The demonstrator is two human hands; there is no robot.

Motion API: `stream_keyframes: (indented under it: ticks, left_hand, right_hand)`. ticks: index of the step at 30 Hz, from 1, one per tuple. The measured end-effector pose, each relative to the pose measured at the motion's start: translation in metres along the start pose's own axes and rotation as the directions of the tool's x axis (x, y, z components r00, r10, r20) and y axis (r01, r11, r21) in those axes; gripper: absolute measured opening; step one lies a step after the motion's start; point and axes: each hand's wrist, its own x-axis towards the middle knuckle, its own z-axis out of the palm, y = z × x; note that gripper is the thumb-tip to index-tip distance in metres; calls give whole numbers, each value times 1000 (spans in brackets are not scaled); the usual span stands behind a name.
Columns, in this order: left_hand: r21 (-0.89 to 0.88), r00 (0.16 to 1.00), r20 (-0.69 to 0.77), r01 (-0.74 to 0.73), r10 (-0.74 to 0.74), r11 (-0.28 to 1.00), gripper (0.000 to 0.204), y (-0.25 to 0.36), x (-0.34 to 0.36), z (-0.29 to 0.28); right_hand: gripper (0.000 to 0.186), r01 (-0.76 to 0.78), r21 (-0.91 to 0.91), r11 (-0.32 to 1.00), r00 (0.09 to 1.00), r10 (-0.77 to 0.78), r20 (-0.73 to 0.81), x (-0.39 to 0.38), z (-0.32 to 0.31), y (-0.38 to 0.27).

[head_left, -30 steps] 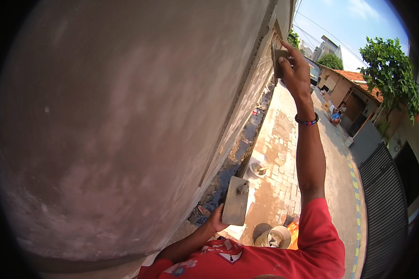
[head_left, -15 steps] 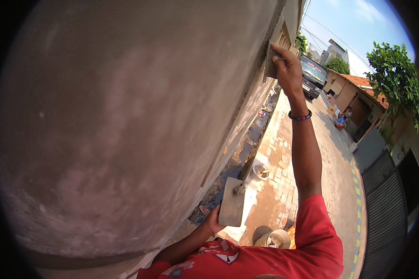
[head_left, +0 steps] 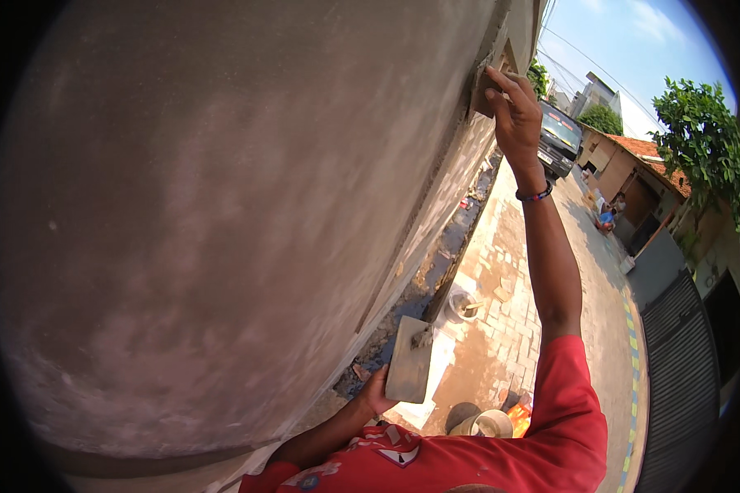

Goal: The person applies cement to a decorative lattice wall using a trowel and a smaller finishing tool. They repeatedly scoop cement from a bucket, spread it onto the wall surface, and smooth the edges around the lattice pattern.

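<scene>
Flat tool (head_left: pixel 484 97) at the wall's (head_left: pixel 247 205) edge, right hand (head_left: pixel 518 123) gripping

The flat tool sits high by the wall's vertical edge, pinched between the right hand's thumb and fingers; whether it touches the plaster cannot be told. The left hand (head_left: pixel 375 393) grasps a grey board (head_left: pixel 405 371) low down by its near side; a lump of mortar (head_left: pixel 422 338) lies near the board's far corner.

The wall bounds the left side; right of the raised arm the paved lane (head_left: pixel 588 263) runs wide, giving it room. A dark, littered ditch (head_left: pixel 446 246) follows the wall's foot; up the lane stands a truck (head_left: pixel 560 138), behind the right wrist; people sit farther right, and a slatted gate (head_left: pixel 678 361) lines that side.

A pale bucket (head_left: pixel 454 311) beside the ditch holds a light-coloured handle; a larger bucket (head_left: pixel 501 422) near the red shirt (head_left: pixel 469 460) holds greyish matter, partly hidden; an orange item (head_left: pixel 520 416) adjoins it.
</scene>
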Motion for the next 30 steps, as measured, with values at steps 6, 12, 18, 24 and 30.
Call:
stream_keyframes:
  ticks: [6, 12, 18, 24, 30]
  left_hand:
    - [-8, 1000, 28, 10, -10, 1000, 46, 1, 1, -4]
    - [12, 999, -15, -28, 28, 1000, 46, 2, 0, -4]
    - [61, 998, -58, 43, -39, 997, 47, 2, 15, -26]
    - [85, 990, -141, 30, -18, 996, 47, -6, 13, -23]
    - [30, 997, -53, 49, -48, 998, 45, -4, 14, -30]
  right_hand:
    - [32, -285, -99, 953, 940, 298, 164, -62, -2, 19]
    - [35, -239, -183, 954, 970, 242, -7, -37, -22, -37]
    - [31, -97, -490, 866, 994, 113, 4, 1, -17, -58]
    - [27, -107, -612, 784, 984, 173, 49, 41, 4, -58]
    - [28, -181, -618, 765, 932, 333, 140, 1, 16, -67]
